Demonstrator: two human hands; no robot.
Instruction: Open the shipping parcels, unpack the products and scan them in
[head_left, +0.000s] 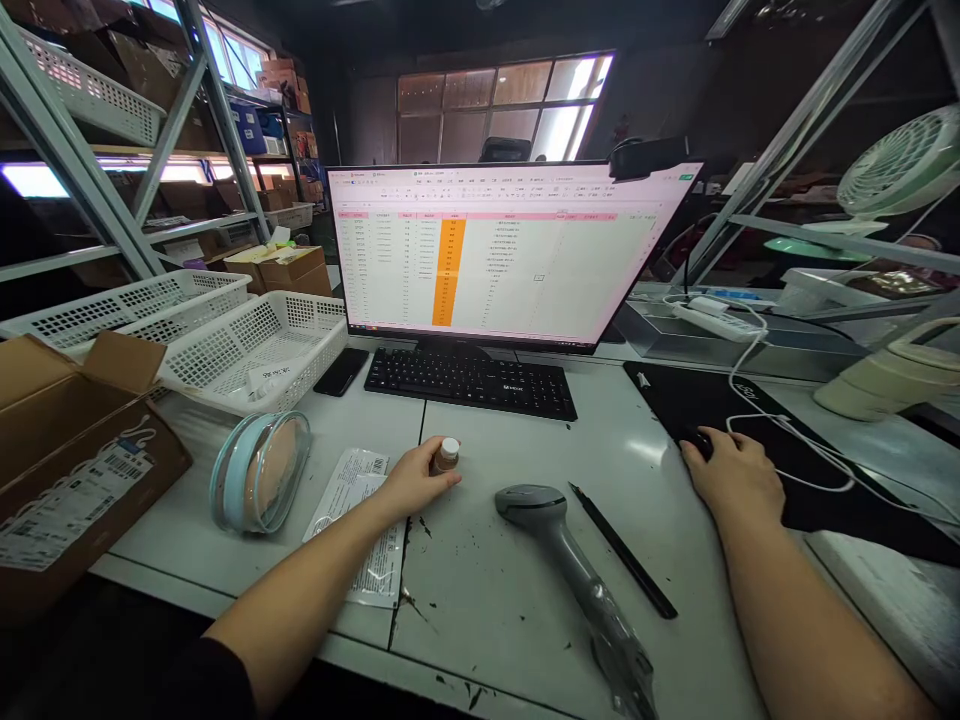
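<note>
My left hand (417, 478) is closed around a small brown bottle (446, 458) with a white cap, upright at the table's middle. Under my left forearm lies a flat printed packet (384, 568), partly covered by the arm. My right hand (735, 475) rests over a dark computer mouse (700, 443) on a black mouse pad (679, 400), its fingers bent round it. Between my arms lie a grey barcode scanner (564, 545) and a black pen (624, 552). A monitor (517, 265) with a spreadsheet stands behind a black keyboard (469, 382).
On the left are an open cardboard box (97, 480), a clear case with light-blue trim (259, 472), white plastic baskets (251, 350) and a black phone (341, 371). A white cable (814, 465) crosses the mouse pad, near a pale green jug (892, 370). Metal shelving flanks both sides.
</note>
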